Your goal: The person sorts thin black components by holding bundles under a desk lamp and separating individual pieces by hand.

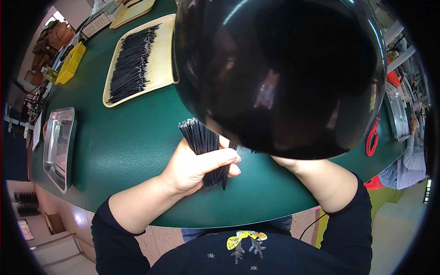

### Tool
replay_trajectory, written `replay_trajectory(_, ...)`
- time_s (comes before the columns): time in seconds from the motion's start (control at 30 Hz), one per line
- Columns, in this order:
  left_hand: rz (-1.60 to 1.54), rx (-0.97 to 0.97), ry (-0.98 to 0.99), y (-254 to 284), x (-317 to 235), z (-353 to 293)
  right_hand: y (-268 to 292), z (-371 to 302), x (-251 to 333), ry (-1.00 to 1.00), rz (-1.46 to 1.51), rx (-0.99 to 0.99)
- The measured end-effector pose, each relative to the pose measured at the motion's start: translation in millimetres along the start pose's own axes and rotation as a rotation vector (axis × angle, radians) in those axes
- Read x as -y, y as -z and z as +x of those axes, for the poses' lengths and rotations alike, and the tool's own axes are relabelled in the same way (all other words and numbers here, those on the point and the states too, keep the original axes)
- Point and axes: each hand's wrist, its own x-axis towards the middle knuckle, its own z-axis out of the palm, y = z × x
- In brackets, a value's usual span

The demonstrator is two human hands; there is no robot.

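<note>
assembly workshop: green workbench [119, 151], cream tray [160, 66] of black cables [133, 64] far left, yellow bin [71, 64] at left, co-worker [415, 161] at right.

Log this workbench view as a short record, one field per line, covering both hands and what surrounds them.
Left hand: closed around a bundle of thin black wires, pale tips uppermost
Right hand: mostly hidden by the glossy black dome; grip cannot be told
Surface: green table
Beyond left hand: cream tray holding a wire pile
Left side: clear tray, yellow bin farther back
</note>
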Motion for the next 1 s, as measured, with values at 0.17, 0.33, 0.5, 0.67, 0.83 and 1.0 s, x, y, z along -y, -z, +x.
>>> replay_trajectory(0.17, 0.014, 0.071, -0.006, -9.8, 0.3, 3.5, 1.7, -10.4, 10.1, 0.169, -0.087, -0.071)
replay_trajectory(0.33, -0.026, -0.035, -0.011, -13.5, 1.3, 2.0, 8.6, -7.2, 2.6, 0.091, -0.075, 0.120)
replay_trajectory(0.5, 0.221, 0.112, -0.279, -3.8, 11.2, 6.9, 5.5, -12.8, 13.2, -0.008, 0.604, -0.042)
replay_trajectory(0.67, 0.815, 0.051, -0.739, -7.4, 8.4, 7.3, -1.8, -8.2, 19.3, 0.364, 0.024, -0.111)
replay_trajectory(0.83, 0.483, 0.033, -0.311, -11.2, 2.4, 1.1, -15.4, -9.6, 19.8, -0.217, 0.442, 0.069)
replay_trajectory(1.0, 0.332, 0.023, -0.132, -10.4, 0.4, 3.7, -9.2, -9.9, 15.4, 0.014, 0.159, 0.046)
